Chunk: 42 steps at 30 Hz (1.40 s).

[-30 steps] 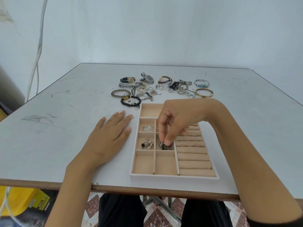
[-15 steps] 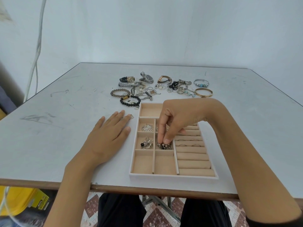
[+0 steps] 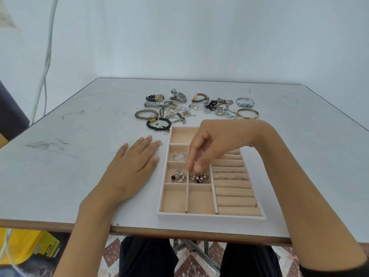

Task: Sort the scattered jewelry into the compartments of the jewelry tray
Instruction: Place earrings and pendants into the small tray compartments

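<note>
The beige jewelry tray (image 3: 211, 216) lies near the table's front edge. My right hand (image 3: 207, 148) hovers over its middle compartments, fingers pointing down and loosely curled, just above a cluster of beaded pieces (image 3: 199, 177); nothing shows between the fingertips. Silver pieces with a dark bead (image 3: 178, 176) fill the compartment to the left, and a silver fan-shaped piece (image 3: 179, 156) sits behind them. A few rings (image 3: 229, 177) sit in the ring rolls. My left hand (image 3: 131, 166) rests flat on the table left of the tray. The scattered jewelry (image 3: 179, 112) lies behind the tray.
The pile holds watches (image 3: 179, 96), a brown bead bracelet (image 3: 146, 113), a black bead bracelet (image 3: 158, 123) and a gold bangle (image 3: 247, 113). A small clear packet (image 3: 157, 144) lies at my left fingertips. A yellow box (image 3: 26, 246) sits under the table.
My right hand has lifted off the beaded cluster, which stays in its compartment. My left hand has not moved.
</note>
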Tool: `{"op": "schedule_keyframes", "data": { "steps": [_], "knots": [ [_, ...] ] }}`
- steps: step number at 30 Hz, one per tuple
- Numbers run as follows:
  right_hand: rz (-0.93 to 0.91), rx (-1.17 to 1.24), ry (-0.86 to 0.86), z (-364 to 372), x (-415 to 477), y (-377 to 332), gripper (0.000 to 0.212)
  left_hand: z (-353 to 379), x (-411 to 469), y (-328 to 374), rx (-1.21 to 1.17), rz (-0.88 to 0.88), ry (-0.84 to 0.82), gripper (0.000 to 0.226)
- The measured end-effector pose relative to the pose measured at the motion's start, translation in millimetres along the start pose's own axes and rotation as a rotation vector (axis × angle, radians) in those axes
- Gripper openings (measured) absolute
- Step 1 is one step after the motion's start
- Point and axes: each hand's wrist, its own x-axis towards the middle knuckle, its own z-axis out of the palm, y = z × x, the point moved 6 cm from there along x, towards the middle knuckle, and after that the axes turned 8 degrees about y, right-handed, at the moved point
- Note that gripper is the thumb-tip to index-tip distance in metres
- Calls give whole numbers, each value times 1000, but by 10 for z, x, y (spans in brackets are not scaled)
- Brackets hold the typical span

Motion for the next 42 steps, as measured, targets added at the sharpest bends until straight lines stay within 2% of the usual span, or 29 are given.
{"op": "schedule_keyframes", "data": {
  "steps": [2, 6, 10, 12, 15, 18, 23, 25, 31, 35, 39, 42],
  "knots": [
    [-10, 75, 138, -139, 7, 54, 18, -1, 2, -3, 4, -1, -2, 68],
    [10, 197, 546, -506, -66, 254, 14, -13, 18, 2, -6, 1, -6, 69],
    [135, 274, 868, -750, -173, 598, 15, -54, 49, 12, 27, 9, 11, 68],
    [227, 246, 1020, -839, -210, 827, 19, -94, 79, 27, 44, 16, 34, 70],
    [368, 64, 1171, -920, -266, 1086, 33, -150, 150, 36, 43, -5, 58, 69],
    [453, -70, 1228, -947, -306, 1204, 36, -199, 263, 16, 83, -33, 33, 40],
    [446, -204, 1231, -937, -236, 1314, 30, -382, 628, 20, 73, -142, 69, 18],
    [426, -245, 1213, -932, -173, 1337, 26, -418, 820, 98, 101, -144, 111, 17],
    [491, -333, 1174, -891, -51, 1450, 23, -249, 1330, 584, 182, 7, 156, 22],
    [501, -421, 1170, -872, -33, 1427, 16, -22, 1614, 954, 235, 107, 113, 28],
    [507, -399, 1174, -877, -33, 1466, 13, 130, 1806, 1206, 233, 182, 77, 37],
    [483, -308, 1214, -906, -57, 1482, 16, 209, 1866, 1287, 264, 196, 61, 32]
  ]
}}
